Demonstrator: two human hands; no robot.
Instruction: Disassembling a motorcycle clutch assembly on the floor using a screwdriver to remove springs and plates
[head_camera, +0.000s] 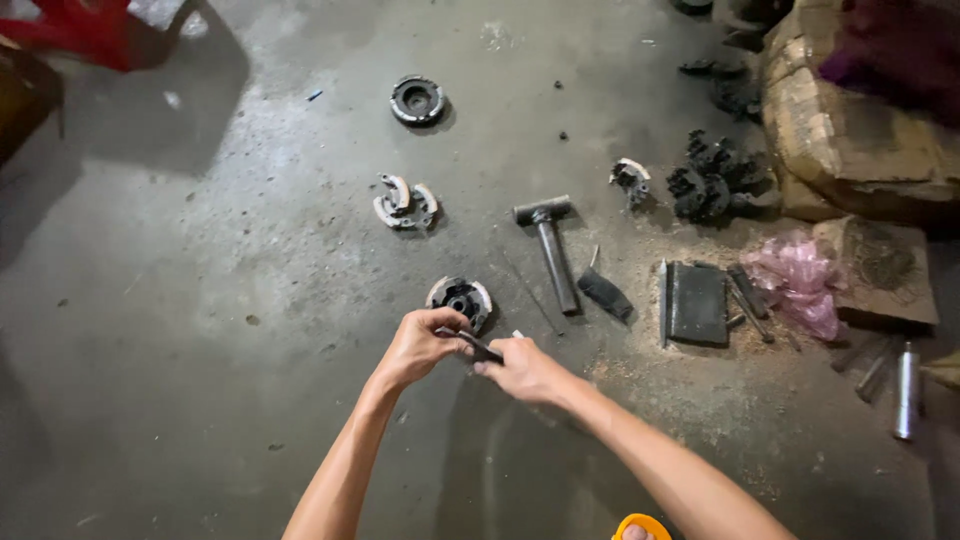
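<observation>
Holding a small dark tool (482, 347) between them, the left hand (420, 345) and the right hand (522, 368) meet low over the concrete floor (200, 300). The left hand's grip is clamped on one end of the tool, fingers curled around it; the right hand's grip is clamped on the other end, thumb and fingers pinched together. What kind of tool it is cannot be told, since the hands hide most of it.

Taking the hammer (548, 245) as the landmark: the tool and both hands lie below and to the left of its handle end. A round clutch assembly (460, 298) with pale shoes sits on the floor just left of the handle end, just above the left hand and not clearly touching it. A loose pair of clutch shoes (404, 203) lies well left of the hammer's head. A dark round drum part (417, 100) lies farther up and left. A flat dark block (697, 302) lies to the right of the handle, and a heap of black gear-like parts (712, 180) lies right of the head. A crumpled pink plastic bag (800, 280) lies beyond the block.
</observation>
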